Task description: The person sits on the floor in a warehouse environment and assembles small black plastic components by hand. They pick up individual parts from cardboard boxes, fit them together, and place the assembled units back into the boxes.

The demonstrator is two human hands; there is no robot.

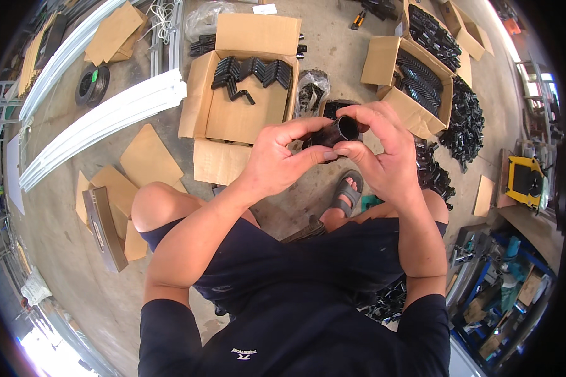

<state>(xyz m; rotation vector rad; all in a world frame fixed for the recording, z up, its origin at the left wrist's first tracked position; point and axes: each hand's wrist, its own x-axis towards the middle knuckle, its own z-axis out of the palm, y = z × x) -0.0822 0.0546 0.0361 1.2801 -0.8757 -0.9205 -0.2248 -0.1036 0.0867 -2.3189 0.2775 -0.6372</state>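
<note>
Held up in front of my knees is a short, shiny black tube (326, 137), its round open end facing right and up. My left hand (282, 152) pinches its left part between thumb and fingers. At the open end, the thumb and fingers of my right hand (383, 141) close around the rim. The fingers hide part of the tube, so its full shape cannot be made out. Ahead and to the left stands an open cardboard box (198, 94) with a row of bent black tube pieces (251, 72) inside.
Another open cardboard box (378, 60), at right, holds stacked black pieces. Loose black pieces (462, 122) lie heaped beside it. Long white slats (107, 122) and flat cardboard sheets (151, 157) lie at left. A clear plastic bag (313, 85) of dark parts sits between the boxes.
</note>
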